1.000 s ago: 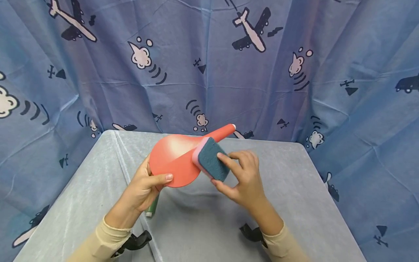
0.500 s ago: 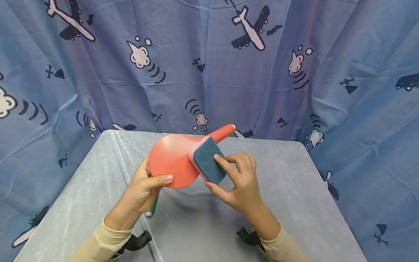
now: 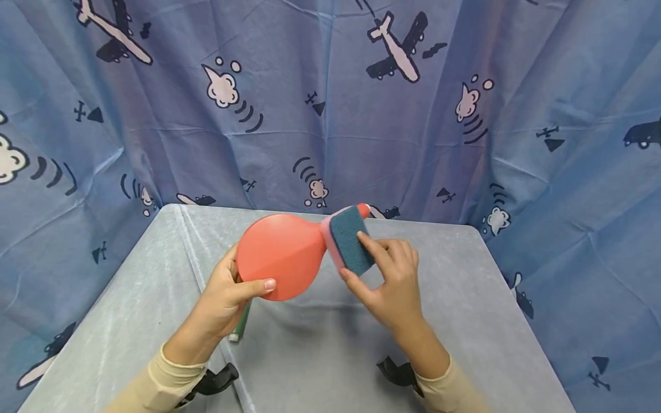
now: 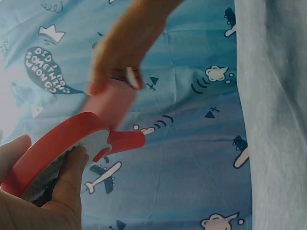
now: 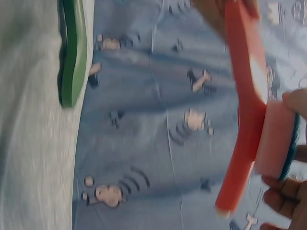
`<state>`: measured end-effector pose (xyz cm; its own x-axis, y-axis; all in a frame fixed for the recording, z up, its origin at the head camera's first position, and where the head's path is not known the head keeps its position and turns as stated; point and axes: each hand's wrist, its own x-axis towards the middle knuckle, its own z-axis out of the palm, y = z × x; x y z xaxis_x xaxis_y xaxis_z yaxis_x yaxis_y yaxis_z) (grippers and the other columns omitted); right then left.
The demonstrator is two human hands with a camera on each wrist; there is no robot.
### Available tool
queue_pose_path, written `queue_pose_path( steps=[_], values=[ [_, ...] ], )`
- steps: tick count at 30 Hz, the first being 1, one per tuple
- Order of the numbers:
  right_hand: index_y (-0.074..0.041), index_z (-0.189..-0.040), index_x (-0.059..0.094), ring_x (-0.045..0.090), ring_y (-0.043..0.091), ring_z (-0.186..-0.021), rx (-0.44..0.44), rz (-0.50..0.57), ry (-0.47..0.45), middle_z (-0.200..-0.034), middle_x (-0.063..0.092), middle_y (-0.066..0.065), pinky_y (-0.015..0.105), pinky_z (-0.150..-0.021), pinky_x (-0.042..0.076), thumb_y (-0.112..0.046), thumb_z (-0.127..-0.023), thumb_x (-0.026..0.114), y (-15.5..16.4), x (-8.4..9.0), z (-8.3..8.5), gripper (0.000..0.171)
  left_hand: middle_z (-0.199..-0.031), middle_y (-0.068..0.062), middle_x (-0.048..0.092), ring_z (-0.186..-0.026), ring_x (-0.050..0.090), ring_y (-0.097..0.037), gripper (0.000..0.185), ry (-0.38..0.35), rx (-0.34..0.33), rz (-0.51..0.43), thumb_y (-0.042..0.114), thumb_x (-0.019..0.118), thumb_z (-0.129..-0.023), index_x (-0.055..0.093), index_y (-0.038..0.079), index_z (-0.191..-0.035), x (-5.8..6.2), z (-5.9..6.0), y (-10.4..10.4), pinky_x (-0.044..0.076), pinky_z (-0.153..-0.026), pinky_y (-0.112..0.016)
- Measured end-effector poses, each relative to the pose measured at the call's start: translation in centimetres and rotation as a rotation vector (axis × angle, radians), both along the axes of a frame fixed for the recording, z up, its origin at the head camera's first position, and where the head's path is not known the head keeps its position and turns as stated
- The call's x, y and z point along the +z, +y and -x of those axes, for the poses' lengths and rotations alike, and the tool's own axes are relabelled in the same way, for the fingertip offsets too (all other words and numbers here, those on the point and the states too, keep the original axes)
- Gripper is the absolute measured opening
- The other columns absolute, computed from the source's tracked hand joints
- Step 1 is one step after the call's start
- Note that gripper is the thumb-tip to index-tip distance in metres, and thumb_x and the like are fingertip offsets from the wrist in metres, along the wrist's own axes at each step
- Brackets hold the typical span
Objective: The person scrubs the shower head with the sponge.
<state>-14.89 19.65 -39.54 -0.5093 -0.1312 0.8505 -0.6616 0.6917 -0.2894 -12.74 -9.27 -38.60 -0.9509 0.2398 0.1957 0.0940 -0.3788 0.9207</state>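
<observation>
A red paddle-shaped board (image 3: 281, 256) with a short handle is held above the grey table (image 3: 465, 298). My left hand (image 3: 227, 295) grips its round near edge, thumb on top. My right hand (image 3: 389, 281) pinches a sponge (image 3: 350, 245), pink with a dark teal scouring face, and presses its pink side against the board's neck near the handle. In the left wrist view the red board (image 4: 62, 143) runs edge-on past my fingers (image 4: 72, 182). The right wrist view shows the board (image 5: 247, 110) and the pink sponge (image 5: 273, 139) side on.
A green object (image 3: 240, 326) lies on the table under my left hand, seen as a green strip (image 5: 72, 52) in the right wrist view. Blue cloth with plane prints (image 3: 330, 103) hangs behind and beside the table. Black wrist straps (image 3: 217, 380) sit at my cuffs.
My right hand has slid the sponge from the board's round face up toward the handle. The board is tilted a little differently; my left hand keeps its grip.
</observation>
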Motion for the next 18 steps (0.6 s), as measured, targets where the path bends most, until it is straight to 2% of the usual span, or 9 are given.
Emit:
queue_pose_path(
  steps=[3,5,10,12,14,18],
  values=[
    [-0.013,-0.13,0.07,0.054,0.03,-0.093,0.077,-0.043,0.07,-0.098,0.062,0.01,0.051,-0.087,0.037,-0.054,-0.089,0.073,-0.8,0.1,-0.5,0.058,-0.131,-0.005,0.064,-0.114,0.066,-0.023,0.076,0.019,0.019,0.022,-0.017,0.071,-0.08,0.047,0.01,-0.147,0.0,0.0,0.1,0.059,-0.092,-0.035],
    [-0.014,-0.13,0.071,0.054,0.031,-0.092,0.059,-0.04,0.067,-0.098,0.062,0.01,0.051,-0.087,0.036,-0.052,-0.088,0.074,-0.7,0.2,-0.4,0.057,-0.129,-0.005,0.065,-0.113,0.067,-0.022,0.076,0.03,0.029,0.027,-0.018,0.071,-0.079,0.048,0.009,-0.146,0.0,-0.1,0.1,0.06,-0.091,-0.035],
    [-0.013,-0.131,0.07,0.054,0.03,-0.093,-0.097,0.035,-0.095,-0.099,0.065,0.01,0.05,-0.087,0.035,-0.041,-0.083,0.081,0.9,0.0,0.7,0.057,-0.127,-0.004,0.067,-0.111,0.068,-0.022,0.073,0.061,0.043,0.056,-0.017,0.073,-0.078,0.052,0.008,-0.144,0.0,-0.3,0.2,0.061,-0.089,-0.035],
    [-0.013,-0.131,0.07,0.053,0.029,-0.095,-0.113,0.042,-0.135,-0.1,0.065,0.01,0.049,-0.088,0.035,-0.039,-0.082,0.082,1.1,-0.2,0.7,0.057,-0.127,-0.005,0.068,-0.111,0.068,-0.023,0.071,0.081,0.042,0.08,-0.015,0.073,-0.079,0.053,0.007,-0.144,-0.1,-0.3,0.2,0.061,-0.089,-0.036],
    [-0.012,-0.131,0.07,0.054,0.029,-0.095,-0.073,0.032,-0.126,-0.099,0.064,0.01,0.049,-0.088,0.036,-0.04,-0.082,0.082,0.6,-0.4,0.4,0.057,-0.127,-0.005,0.068,-0.111,0.069,-0.023,0.069,0.096,0.043,0.105,-0.015,0.074,-0.08,0.053,0.006,-0.143,-0.3,-0.4,0.3,0.061,-0.089,-0.036],
    [-0.013,-0.131,0.071,0.055,0.027,-0.095,0.058,0.019,-0.047,-0.099,0.064,0.008,0.048,-0.088,0.038,-0.05,-0.088,0.076,-1.0,-0.4,-0.8,0.057,-0.127,-0.006,0.069,-0.111,0.069,-0.024,0.066,0.121,0.057,0.132,-0.014,0.074,-0.082,0.054,0.004,-0.142,-0.3,-0.3,0.3,0.061,-0.089,-0.037]
  ],
)
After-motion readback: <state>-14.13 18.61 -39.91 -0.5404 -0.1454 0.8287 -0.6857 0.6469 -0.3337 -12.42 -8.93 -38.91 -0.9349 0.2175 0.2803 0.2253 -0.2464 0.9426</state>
